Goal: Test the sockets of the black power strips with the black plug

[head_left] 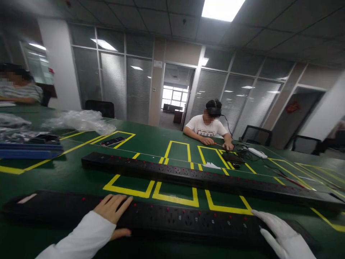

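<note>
A long black power strip with a row of sockets and red dots lies on the green table nearest me. Across its left half, my bare left hand grips it, fingers over the top toward the far edge and thumb along the near side. At its right end is my right hand in a white glove, index finger at the far edge and thumb apart on the near side. Farther off, a second long black power strip lies roughly parallel, touched by neither hand.
Yellow tape outlines mark the green table. Clear plastic wrapping, blue bars and a dark handheld device lie left. Across the table a person handles things near cables and a white power strip.
</note>
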Demonstrator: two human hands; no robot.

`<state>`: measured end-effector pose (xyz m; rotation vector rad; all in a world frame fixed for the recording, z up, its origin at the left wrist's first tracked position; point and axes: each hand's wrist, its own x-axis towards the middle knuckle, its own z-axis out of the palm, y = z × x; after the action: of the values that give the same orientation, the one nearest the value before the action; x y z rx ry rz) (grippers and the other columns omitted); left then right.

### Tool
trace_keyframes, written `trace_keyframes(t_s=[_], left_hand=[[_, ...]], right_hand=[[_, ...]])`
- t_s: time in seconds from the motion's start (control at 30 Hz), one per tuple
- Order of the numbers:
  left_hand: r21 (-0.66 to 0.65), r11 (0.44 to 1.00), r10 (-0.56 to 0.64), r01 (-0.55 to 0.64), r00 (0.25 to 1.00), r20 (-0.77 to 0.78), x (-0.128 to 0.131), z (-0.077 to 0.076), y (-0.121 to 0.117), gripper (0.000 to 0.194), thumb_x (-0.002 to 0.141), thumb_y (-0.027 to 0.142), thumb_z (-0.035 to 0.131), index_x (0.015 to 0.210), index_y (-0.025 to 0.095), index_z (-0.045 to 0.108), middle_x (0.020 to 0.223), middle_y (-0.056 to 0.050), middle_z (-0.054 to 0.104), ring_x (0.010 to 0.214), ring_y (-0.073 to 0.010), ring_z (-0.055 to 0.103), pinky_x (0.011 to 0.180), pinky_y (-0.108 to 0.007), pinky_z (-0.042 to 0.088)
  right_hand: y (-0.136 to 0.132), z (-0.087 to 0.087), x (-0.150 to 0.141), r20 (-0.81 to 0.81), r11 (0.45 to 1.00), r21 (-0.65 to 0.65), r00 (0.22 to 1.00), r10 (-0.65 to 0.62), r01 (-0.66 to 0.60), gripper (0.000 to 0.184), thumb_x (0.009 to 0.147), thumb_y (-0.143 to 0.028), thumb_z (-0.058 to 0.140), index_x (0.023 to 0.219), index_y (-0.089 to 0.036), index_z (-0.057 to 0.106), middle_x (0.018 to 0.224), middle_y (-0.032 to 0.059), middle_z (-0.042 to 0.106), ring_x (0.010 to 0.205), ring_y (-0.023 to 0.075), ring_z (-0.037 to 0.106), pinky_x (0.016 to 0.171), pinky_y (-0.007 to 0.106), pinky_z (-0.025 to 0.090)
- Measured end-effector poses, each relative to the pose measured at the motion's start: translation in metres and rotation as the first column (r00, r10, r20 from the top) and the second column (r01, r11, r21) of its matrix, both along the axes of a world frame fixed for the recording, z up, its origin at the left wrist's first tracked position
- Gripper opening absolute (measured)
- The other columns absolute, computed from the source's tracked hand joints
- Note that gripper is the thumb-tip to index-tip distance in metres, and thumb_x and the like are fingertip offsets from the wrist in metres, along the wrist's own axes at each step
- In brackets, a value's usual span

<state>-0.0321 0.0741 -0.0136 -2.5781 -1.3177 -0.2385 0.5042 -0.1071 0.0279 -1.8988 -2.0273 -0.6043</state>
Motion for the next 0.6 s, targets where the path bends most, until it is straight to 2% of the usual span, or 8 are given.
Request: trace_keyframes(t_s=[0.1,0.23,0.33,0.37,0.43,0.5,0.57,0.6], left_hand=[[0.035,0.999,-0.017,0.019,0.999,-0.046,0.052,0.005,0.009,0.064,0.07,0.05,0.066,0.122,0.013,0.059,0.119,-0.019,0.063,0.111,-0.0364,0.057,0.097,-0.05,0.038],[0.035,0.996,-0.08,0.082,0.995,-0.061,0.111,0.011,0.017,0.066,0.076,0.055,0.059,0.125,0.011,0.057,0.117,-0.021,0.063,0.109,-0.037,0.057,0.094,-0.049,0.039],[0.025,0.996,-0.087,0.089,0.994,-0.07,0.144,0.014,0.019,0.068,0.079,0.059,0.056,0.125,0.009,0.056,0.119,-0.023,0.061,0.108,-0.0384,0.057,0.092,-0.049,0.039],[0.021,0.996,-0.086,0.087,0.994,-0.07,0.152,0.014,0.019,0.069,0.081,0.06,0.054,0.126,0.009,0.054,0.12,-0.024,0.06,0.108,-0.0388,0.056,0.091,-0.05,0.039],[0.008,0.997,-0.079,0.08,0.995,-0.068,0.165,0.015,0.02,0.07,0.083,0.062,0.051,0.129,0.008,0.051,0.12,-0.025,0.058,0.107,-0.039,0.056,0.091,-0.051,0.039],[-0.008,0.998,-0.066,0.065,0.996,-0.066,0.173,0.016,0.021,0.073,0.083,0.065,0.051,0.128,0.008,0.051,0.117,-0.024,0.059,0.105,-0.0378,0.056,0.091,-0.052,0.039],[-0.013,0.999,-0.041,0.04,0.997,-0.071,0.177,0.018,0.022,0.071,0.082,0.065,0.053,0.127,0.01,0.05,0.116,-0.02,0.059,0.104,-0.0333,0.056,0.091,-0.05,0.041],[-0.009,1.0,-0.022,0.022,0.997,-0.074,0.179,0.02,0.022,0.063,0.085,0.06,0.053,0.127,0.013,0.05,0.117,-0.015,0.058,0.104,-0.0295,0.057,0.091,-0.05,0.042]], right_hand=[[-0.004,0.014,0.025,-0.14,0.993,-0.042,0.984,-0.114,0.109,0.029,0.094,-0.038,0.041,0.11,-0.023,0.061,0.109,0.0071,0.068,0.102,0.0233,0.065,0.09,0.037,0.053],[-0.004,0.022,0.074,-0.162,0.982,-0.1,0.971,-0.177,0.162,0.037,0.096,-0.033,0.033,0.104,-0.018,0.066,0.104,0.0095,0.069,0.099,0.0212,0.064,0.089,0.029,0.048],[0.003,0.016,0.112,-0.155,0.967,-0.097,0.956,-0.25,0.237,0.042,0.095,-0.037,0.033,0.105,-0.012,0.066,0.101,0.0139,0.068,0.096,0.0254,0.064,0.087,0.035,0.047],[0.009,0.012,0.123,-0.149,0.964,-0.083,0.954,-0.262,0.252,0.043,0.094,-0.038,0.035,0.108,-0.011,0.065,0.106,0.0153,0.066,0.1,0.0273,0.062,0.091,0.038,0.045],[0.025,0.006,0.137,-0.144,0.963,-0.052,0.952,-0.268,0.264,0.045,0.092,-0.039,0.04,0.119,-0.007,0.058,0.116,0.0193,0.06,0.111,0.0322,0.055,0.098,0.044,0.039],[0.051,0.002,0.143,-0.155,0.977,-0.101,0.967,-0.203,0.189,0.049,0.087,-0.037,0.05,0.128,-0.009,0.052,0.125,0.0167,0.056,0.118,0.0297,0.051,0.103,0.041,0.037],[0.084,-0.001,0.139,-0.188,0.981,-0.153,0.971,-0.145,0.117,0.06,0.081,-0.032,0.059,0.135,-0.01,0.044,0.135,0.016,0.049,0.126,0.0272,0.044,0.107,0.038,0.034],[0.102,-0.001,0.134,-0.209,0.98,-0.17,0.968,-0.137,0.102,0.068,0.078,-0.035,0.063,0.138,-0.01,0.04,0.138,0.0172,0.045,0.128,0.0282,0.042,0.108,0.04,0.033]])
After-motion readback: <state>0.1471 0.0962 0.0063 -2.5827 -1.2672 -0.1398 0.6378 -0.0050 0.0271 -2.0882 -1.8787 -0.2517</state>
